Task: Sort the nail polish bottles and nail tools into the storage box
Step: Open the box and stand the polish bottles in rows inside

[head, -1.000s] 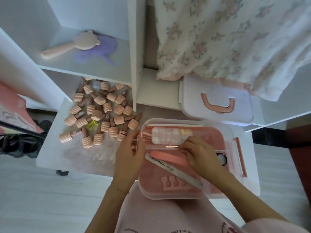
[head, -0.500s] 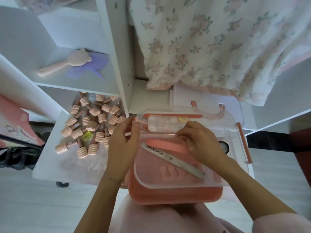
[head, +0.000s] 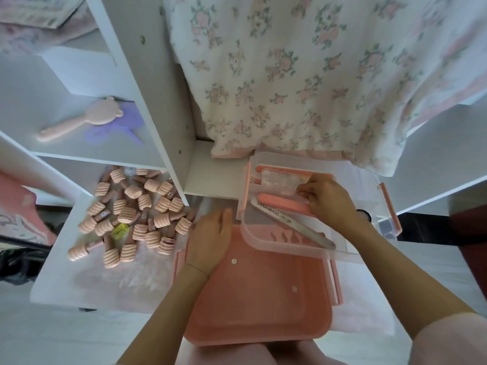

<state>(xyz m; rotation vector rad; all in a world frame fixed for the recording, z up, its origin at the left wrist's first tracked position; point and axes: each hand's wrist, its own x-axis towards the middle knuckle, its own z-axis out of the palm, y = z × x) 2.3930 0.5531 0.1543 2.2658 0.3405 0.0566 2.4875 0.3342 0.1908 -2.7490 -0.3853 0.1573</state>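
The pink storage box [head: 263, 312] stands on my lap with its bottom bare. My right hand [head: 329, 201] grips the clear inner tray [head: 290, 251] and holds it lifted over the box's far right side. In the tray lie a grey nail file [head: 290, 223], a pink file [head: 282, 204] and a clear case of nail tips [head: 279, 181]. My left hand [head: 210, 238] rests on the box's left rim, fingers together, holding nothing. Several pink-capped nail polish bottles [head: 131, 214] lie heaped on the white table [head: 60, 280] to the left.
White shelf unit [head: 147, 101] rises behind the table, with a pink brush [head: 79, 119] on a shelf. A floral cloth [head: 316, 75] hangs over the back. The box's clear lid [head: 369, 185] lies under the tray at right. A yellow clip [head: 120, 230] sits among the bottles.
The clear tray with the tools has been lifted out of the pink box and carried back and right by my right hand. My left hand let go of the tray and dropped to the box's rim.
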